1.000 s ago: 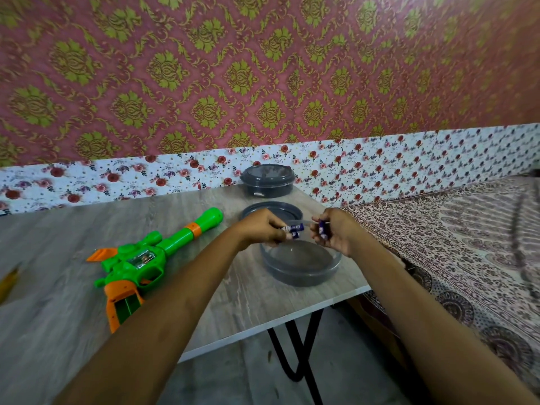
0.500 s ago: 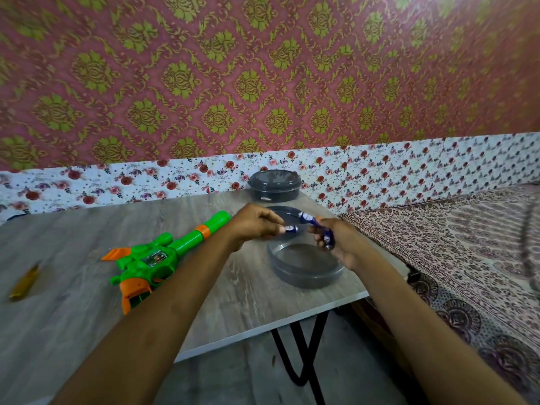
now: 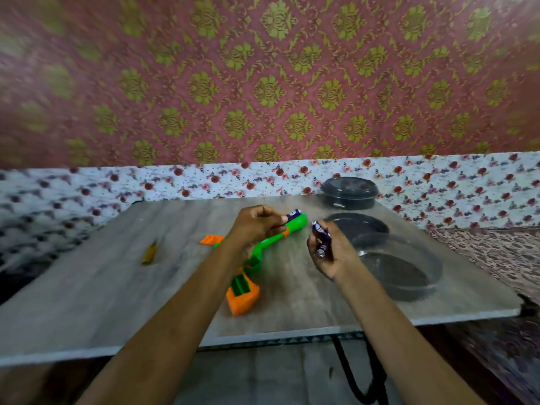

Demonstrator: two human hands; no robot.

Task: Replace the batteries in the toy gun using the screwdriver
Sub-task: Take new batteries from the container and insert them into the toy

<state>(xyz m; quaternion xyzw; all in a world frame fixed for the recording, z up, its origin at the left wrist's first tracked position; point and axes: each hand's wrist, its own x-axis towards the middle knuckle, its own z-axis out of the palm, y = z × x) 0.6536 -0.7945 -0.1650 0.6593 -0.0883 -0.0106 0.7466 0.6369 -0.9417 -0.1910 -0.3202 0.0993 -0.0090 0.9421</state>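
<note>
Here the green plastic toy gun with orange grip and orange trim point(image 3: 268, 244) lies flat on the grey wood-grain tabletop point(image 3: 117, 287), near its middle. Its muzzle points towards the far right and its orange grip towards the near edge. The person's left forearm crosses over the gun's body and hides that part.

The left hand point(image 3: 257, 226) hovers above the barrel with its fingers curled. It pinches a small purple-and-white battery point(image 3: 293, 213), whose end sticks out past the fingertips just over the muzzle. The right hand point(image 3: 331, 257) is held just to the right of the barrel, apart from the gun. Its fingers are closed around a purple cylindrical battery point(image 3: 320, 239) whose metal end faces the camera. The blur makes it impossible to tell whether a second cell lies against it.

The slim yellowish screwdriver point(image 3: 150, 252) lies alone on the table, well to the left of the gun, and neither hand touches it.

To the right of the right hand stands an open round dark-grey plastic container point(image 3: 420, 283). Its flat round lid point(image 3: 361, 225) lies just behind it. A second, closed dark-grey round container point(image 3: 349, 194) sits at the far edge against the wall.

The wall has a white rose-print band point(image 3: 204, 179) below red wallpaper with green-gold medallions point(image 3: 268, 89). A patterned bedspread point(image 3: 496, 252) lies beyond the table's right edge.
</note>
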